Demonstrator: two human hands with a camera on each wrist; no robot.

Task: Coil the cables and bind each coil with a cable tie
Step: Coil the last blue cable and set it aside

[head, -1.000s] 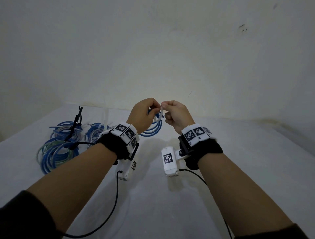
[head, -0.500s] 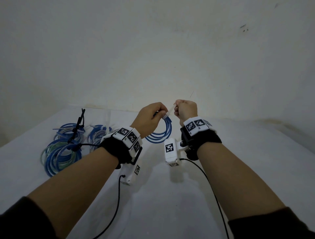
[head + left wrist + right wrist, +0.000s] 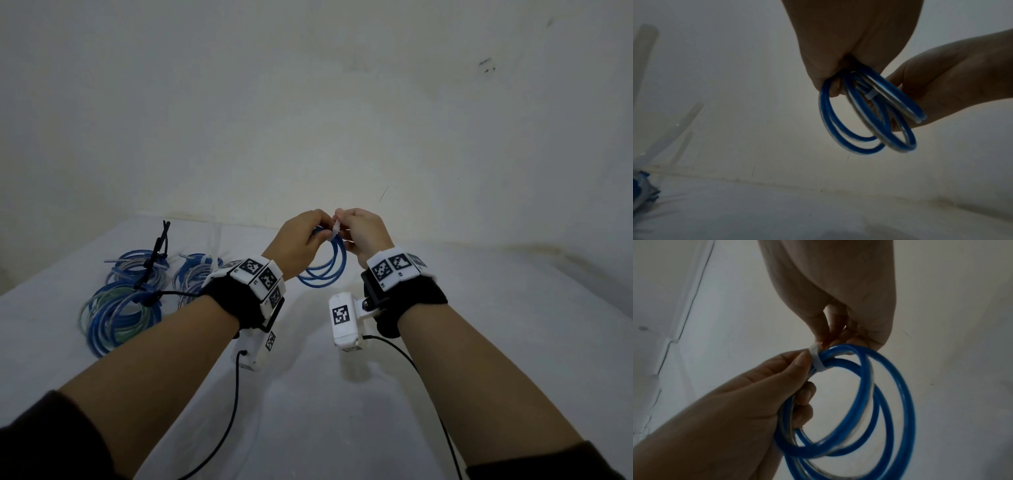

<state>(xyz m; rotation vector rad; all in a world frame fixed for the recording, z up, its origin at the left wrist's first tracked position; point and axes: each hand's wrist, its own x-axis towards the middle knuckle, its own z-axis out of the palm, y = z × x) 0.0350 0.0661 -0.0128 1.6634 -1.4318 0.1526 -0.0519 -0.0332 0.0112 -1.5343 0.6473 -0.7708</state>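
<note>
Both hands raised; left grip (image 3: 297, 240) clamps blue coil (image 3: 325, 265); right grip (image 3: 364, 233) pinches white tie (image 3: 817, 359) (wrapped round coil)

Dim rm: scuffed off-white wall (image 3: 308, 102) behind white tbl (image 3: 496, 342).

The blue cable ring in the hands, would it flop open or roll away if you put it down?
Probably neither. The blue coil keeps round, springy-looking loops while hanging from the left hand, so it seems fairly stiff. The white cable tie, which the right hand pinches, bunches the loops, so they likely stay together. Laid flat like the coils on the table, it shouldn't roll.
</note>
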